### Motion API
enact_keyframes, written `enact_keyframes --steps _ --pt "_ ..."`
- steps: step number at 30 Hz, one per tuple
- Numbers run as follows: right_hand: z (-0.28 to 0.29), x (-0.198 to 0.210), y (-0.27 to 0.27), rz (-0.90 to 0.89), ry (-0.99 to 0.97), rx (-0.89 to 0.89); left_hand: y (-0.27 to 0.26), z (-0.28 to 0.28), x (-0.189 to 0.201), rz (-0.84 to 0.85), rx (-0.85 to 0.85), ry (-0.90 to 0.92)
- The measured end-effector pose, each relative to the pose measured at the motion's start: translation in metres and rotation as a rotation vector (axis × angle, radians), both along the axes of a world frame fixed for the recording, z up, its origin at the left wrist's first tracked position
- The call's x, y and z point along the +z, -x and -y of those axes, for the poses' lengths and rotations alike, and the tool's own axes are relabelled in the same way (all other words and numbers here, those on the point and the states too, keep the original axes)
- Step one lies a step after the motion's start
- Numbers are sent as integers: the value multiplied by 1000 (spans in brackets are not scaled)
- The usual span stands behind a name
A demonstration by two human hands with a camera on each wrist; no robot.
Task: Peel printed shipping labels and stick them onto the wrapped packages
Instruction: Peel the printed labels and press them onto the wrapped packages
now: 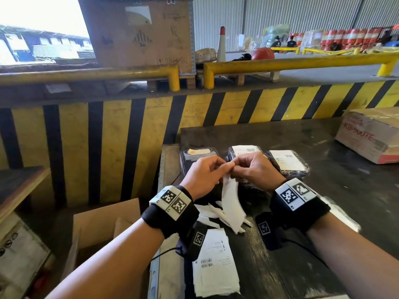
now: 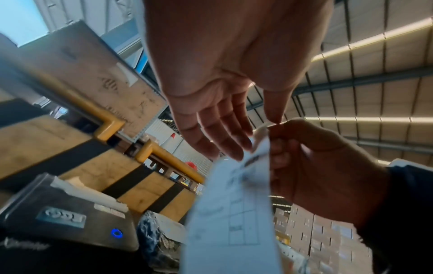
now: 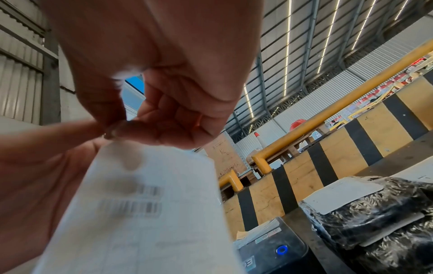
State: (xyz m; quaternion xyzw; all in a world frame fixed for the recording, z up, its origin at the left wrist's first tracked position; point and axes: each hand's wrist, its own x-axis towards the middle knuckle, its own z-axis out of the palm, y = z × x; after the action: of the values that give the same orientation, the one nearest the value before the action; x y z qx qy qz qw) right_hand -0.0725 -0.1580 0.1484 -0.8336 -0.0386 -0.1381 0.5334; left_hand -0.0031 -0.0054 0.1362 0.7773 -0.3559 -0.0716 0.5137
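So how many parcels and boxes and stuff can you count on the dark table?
Black wrapped packages with a label: 2
Label printer: 1
Cardboard box on the table: 1
Label held in the hands: 1
Printed label sheet lying flat: 1
Total: 6

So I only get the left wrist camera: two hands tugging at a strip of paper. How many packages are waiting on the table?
Observer: The head view shows two. The left wrapped package and the right wrapped package sit side by side, each with a white label on top.
Operator: Is the paper being tugged the last one?
Observer: No. A stack of printed labels lies on the table, at its near edge.
Operator: I can barely read the print. What is on it?
Observer: The right wrist view shows two barcodes, one above the other, on the shipping label. The text is too blurred to read.
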Motion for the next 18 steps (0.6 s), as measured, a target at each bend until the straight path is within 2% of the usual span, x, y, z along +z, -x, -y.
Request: enact_keyframes --steps 6,14,18 --pt "-12 -6 -8 3 70 -16 -3 -11 2 -126 34 74" --pt "-13 -17 -3 12 6 -126 -9 -23 0 -101 205 219" --pt "-20 -16 -4 82 -28 -151 -7 -23 0 -97 215 235"
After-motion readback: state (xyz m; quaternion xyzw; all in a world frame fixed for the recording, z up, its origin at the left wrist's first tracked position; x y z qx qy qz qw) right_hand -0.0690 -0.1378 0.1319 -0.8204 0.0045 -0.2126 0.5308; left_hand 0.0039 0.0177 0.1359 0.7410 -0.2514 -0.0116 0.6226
